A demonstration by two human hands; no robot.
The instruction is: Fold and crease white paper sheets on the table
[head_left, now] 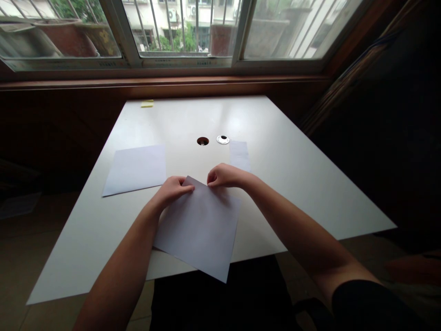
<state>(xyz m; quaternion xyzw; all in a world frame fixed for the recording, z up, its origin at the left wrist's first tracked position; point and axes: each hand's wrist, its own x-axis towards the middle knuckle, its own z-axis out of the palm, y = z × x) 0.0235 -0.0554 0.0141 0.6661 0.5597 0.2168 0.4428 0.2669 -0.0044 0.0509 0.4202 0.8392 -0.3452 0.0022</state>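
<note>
A white sheet of paper [201, 225] is held at an angle over the near side of the table, its lowest corner hanging past the front edge. My left hand [174, 191] grips its upper left corner, thumb on top and the other fingers behind. At the far edge of the same sheet, my right hand [220, 176] is closed in a pinch with the fingertips at the paper. Those right fingertips are partly hidden by the hand itself.
Another white sheet [136, 169] lies flat at the left, and a smaller paper strip [240, 154] lies beyond my right hand. A round hole [203, 141] in the table [303, 184] has a loose ring cover [222, 139] beside it. Yellow sticky notes [147, 104] sit at the back left.
</note>
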